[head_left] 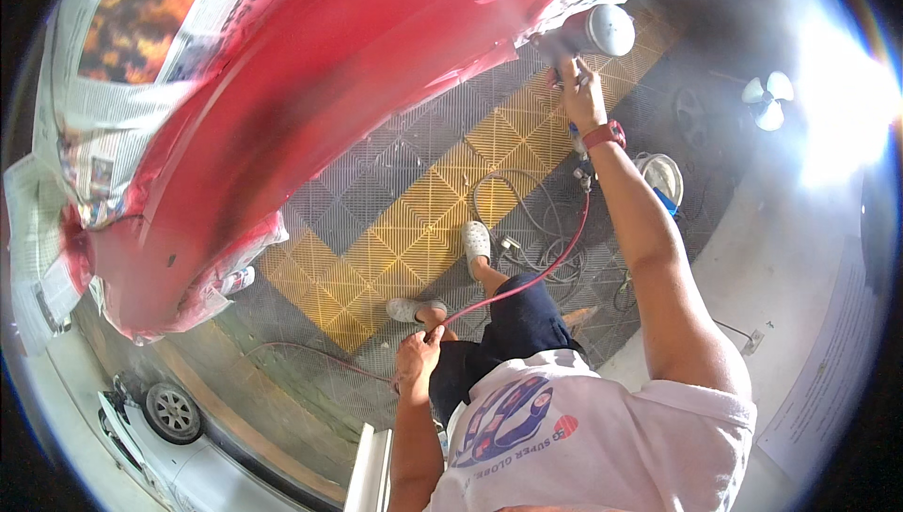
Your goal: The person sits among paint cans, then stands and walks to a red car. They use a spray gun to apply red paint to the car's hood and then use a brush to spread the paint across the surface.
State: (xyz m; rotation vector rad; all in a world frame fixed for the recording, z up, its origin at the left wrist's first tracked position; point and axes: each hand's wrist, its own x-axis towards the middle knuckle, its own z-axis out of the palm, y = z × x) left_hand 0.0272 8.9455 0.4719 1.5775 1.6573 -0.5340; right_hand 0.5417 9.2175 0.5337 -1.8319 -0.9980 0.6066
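My right hand (580, 96) reaches up and forward with its fingers wrapped round the handle of a paint spray gun (609, 32), whose pale rounded cup faces me. The gun is beside the red car body panel (357, 51), apart from it as far as I can see; its nozzle is blurred. A red air hose (527, 286) runs down from below the gun and across my legs. My left hand (418, 358) is closed round this hose near my waist. Newspaper (122, 117) covers parts of the car next to the red paint, which has darker, uneven patches.
A white bucket (661, 176) stands right of my forearm. Grey cable (541, 230) lies coiled on the yellow and grey floor tiles (423, 220) near my feet. A fan (768, 100) is at the right, beside bright light. At lower left is a white car (207, 465).
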